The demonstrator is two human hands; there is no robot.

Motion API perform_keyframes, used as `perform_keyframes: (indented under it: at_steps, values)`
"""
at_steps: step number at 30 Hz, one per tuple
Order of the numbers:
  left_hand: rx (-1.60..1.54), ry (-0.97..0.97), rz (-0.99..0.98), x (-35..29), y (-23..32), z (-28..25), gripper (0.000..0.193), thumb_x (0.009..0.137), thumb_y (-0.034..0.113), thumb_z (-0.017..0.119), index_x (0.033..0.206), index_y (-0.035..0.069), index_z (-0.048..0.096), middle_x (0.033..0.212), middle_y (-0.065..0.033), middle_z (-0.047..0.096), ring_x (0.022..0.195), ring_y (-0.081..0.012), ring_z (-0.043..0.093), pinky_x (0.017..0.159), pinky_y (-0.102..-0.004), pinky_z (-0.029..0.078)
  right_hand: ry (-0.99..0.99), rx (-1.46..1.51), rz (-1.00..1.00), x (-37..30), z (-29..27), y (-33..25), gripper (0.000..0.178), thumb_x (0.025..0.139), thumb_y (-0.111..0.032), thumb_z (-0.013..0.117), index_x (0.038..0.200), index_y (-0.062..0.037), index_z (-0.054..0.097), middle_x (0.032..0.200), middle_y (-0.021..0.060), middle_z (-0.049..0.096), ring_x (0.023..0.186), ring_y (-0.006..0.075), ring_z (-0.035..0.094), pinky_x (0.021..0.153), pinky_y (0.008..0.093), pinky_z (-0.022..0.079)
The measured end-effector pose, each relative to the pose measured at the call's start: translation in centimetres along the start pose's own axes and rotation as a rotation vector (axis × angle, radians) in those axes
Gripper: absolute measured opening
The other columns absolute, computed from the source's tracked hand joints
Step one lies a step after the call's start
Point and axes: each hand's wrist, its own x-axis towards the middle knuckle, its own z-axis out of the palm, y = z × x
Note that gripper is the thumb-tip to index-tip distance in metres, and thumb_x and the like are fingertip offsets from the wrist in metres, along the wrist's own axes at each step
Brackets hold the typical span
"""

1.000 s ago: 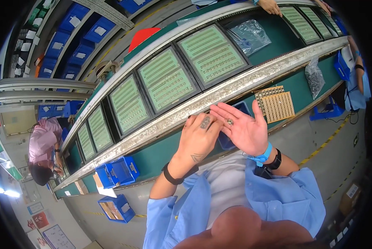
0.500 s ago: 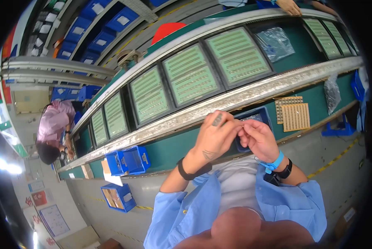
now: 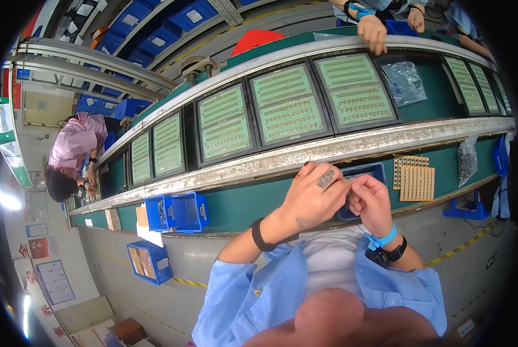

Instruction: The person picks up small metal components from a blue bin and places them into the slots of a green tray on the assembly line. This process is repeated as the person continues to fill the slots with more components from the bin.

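My left hand and my right hand meet in front of me, fingertips together. Both are closed in a pinch, and whatever lies between the fingers is too small or hidden to name. Just behind and below them stands a blue bin with small dark and shiny parts inside, partly covered by the hands. Right of the bin lie two tan perforated boards with rows of small parts, one overlapping the other.
A conveyor carries green circuit panels in black frames, beside a clear plastic bag. More blue bins stand at the left. Another clear bag lies at the right. A co-worker's hand rests at the far rail; a person in pink works at left.
The whole view has shifted, bringing more of the co-workers across the line into sight. My hands stay pinched together; the right hand's fingers have turned more upward.
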Motion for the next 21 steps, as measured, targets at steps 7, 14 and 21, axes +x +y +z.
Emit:
perform_keyframes:
  at_steps: [7, 14, 21]
  values:
    - [-0.249, 0.086, -0.112, -0.5, -0.5, 1.1, 0.022, 0.073, 0.004, 0.081, 0.094, 0.008, 0.076, 0.087, -0.0041, 0.061, 0.082, -0.0238, 0.06, 0.077, -0.0369, 0.046, -0.168, 0.405, 0.12, 0.2, -0.8, 0.9, 0.014, 0.105, -0.013, 0.054, 0.105, -0.002, 0.064, 0.07, -0.0026, 0.047, 0.056, 0.0056, 0.04, 0.051, 0.0229, 0.032]
    - [-0.244, 0.093, -0.115, -0.6, -0.2, 1.0, 0.023, 0.072, 0.004, 0.082, 0.094, 0.008, 0.075, 0.086, -0.0039, 0.061, 0.082, -0.0242, 0.061, 0.076, -0.0369, 0.046, -0.209, 0.484, 0.161, 0.3, -0.8, 0.8, 0.01, 0.104, -0.01, 0.056, 0.103, -0.0038, 0.063, 0.071, -0.0027, 0.047, 0.057, 0.0057, 0.04, 0.052, 0.023, 0.033]
    - [0.084, -0.065, 0.077, 0.1, -0.2, -0.6, 0.019, 0.074, 0.004, 0.077, 0.091, 0.009, 0.071, 0.089, -0.0035, 0.061, 0.085, -0.025, 0.062, 0.078, -0.0396, 0.049, -0.076, 0.221, 0.089, 0.8, -0.2, 1.6, 0.008, 0.103, -0.01, 0.06, 0.105, -0.0034, 0.063, 0.073, -0.0018, 0.051, 0.06, 0.0051, 0.042, 0.054, 0.0222, 0.033]
